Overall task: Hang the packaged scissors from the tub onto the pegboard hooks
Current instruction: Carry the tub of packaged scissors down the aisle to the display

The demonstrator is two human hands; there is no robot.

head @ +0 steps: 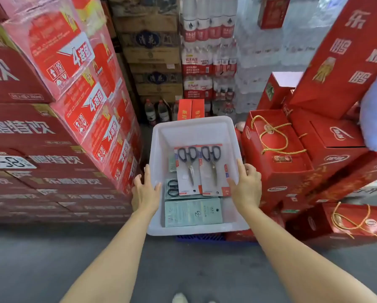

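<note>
Two carded scissors [197, 169] flat in white tub [231, 130], side by side, long axes 12–6, handles at 12. More packs beneath, toward 6. Left hand [145, 191] gripping tub's 9 o'clock rim, right hand [246, 184] gripping 3 o'clock rim. Right-side pack just beside right fingers [241, 169], so probably first pick. Pegboard not visible. Red cartons [52, 127] stacked at 9.

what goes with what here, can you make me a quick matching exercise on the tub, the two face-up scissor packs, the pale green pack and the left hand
Things
1 tub
2 two face-up scissor packs
3 pale green pack
4 left hand

Descriptions
A grips the tub's left wall
B lies face down at the tub's near end
C white plastic, on stacked goods
D side by side, black handles pointing away

Pairs: 1-C, 2-D, 3-B, 4-A
</note>
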